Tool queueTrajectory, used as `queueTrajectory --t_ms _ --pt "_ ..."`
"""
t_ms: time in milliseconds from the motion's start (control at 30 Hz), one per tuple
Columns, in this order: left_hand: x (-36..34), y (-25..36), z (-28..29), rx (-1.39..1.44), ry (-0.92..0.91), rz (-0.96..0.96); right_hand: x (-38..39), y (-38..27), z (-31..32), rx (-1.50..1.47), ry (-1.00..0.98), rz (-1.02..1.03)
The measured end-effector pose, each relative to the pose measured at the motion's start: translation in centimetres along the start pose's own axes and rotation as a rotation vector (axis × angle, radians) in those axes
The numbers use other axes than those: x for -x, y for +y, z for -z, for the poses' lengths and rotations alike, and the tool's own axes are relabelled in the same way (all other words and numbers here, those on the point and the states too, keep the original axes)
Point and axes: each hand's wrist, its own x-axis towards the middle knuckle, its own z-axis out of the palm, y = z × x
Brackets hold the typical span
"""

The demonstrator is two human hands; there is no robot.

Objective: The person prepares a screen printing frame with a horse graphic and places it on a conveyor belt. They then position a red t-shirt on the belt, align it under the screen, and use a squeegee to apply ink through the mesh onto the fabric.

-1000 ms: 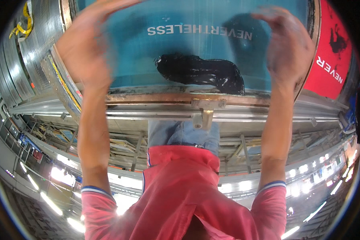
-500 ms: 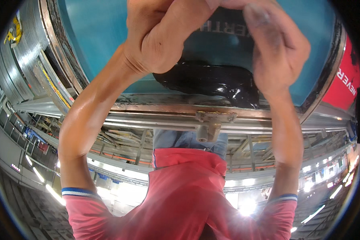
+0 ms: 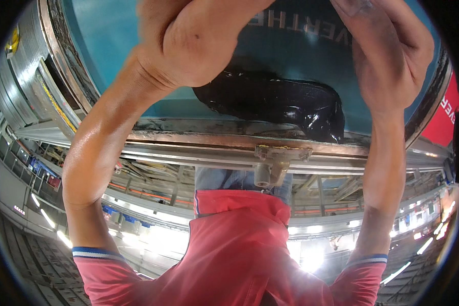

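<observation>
Hands spread either side of glossy black paste on a teal screen

From the head view, the left hand (image 3: 194, 43) and the right hand (image 3: 392, 66) are both bare and stand apart, with wrists bent inward. The left hand's fingers run past the upper edge, so whether it grips anything cannot be told. The right hand has its fingers bent and a dark smudge on its thumb; its fingertips are cut off too, and its hold is equally unclear.

Beneath them lies a smooth, taut teal sheet (image 3: 104, 41) with reversed pale lettering, set in a copper-brown, dark-stained frame (image 3: 229, 140). On the sheet sits a thick, wet black mass of paste (image 3: 275, 97) — a long, rounded smear with shiny ridges, dragging down at its right end. It lies between the hands, close to the frame's near edge; the heel of the left hand overlaps its left end in view, though contact cannot be judged.

A dull metal clamp (image 3: 273, 166) with a rounded knob stands at the near edge, against a straight silvery rail (image 3: 204, 159). Beyond the right hand is a flat red sheet (image 3: 440, 125) with white lettering — just outside the frame.
</observation>
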Motion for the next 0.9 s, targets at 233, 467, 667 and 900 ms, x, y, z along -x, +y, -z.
queueTrajectory --t_ms 233,467,667,900 --pt "0.0 2.0 2.6 -0.191 -0.052 0.077 -1.4 2.4 1.1 0.141 -0.045 0.237" --pt "1.7 3.9 9.1 -0.288 0.149 0.128 1.2 -2.6 5.1 0.079 0.471 0.1" --pt "2.7 6.8 11.2 -0.178 0.091 0.191 5.3 -4.8 5.4 0.013 0.753 -0.045" --pt "2.1 8.2 9.0 -0.166 0.029 0.204 7.8 -4.2 4.1 0.153 0.585 -0.003"
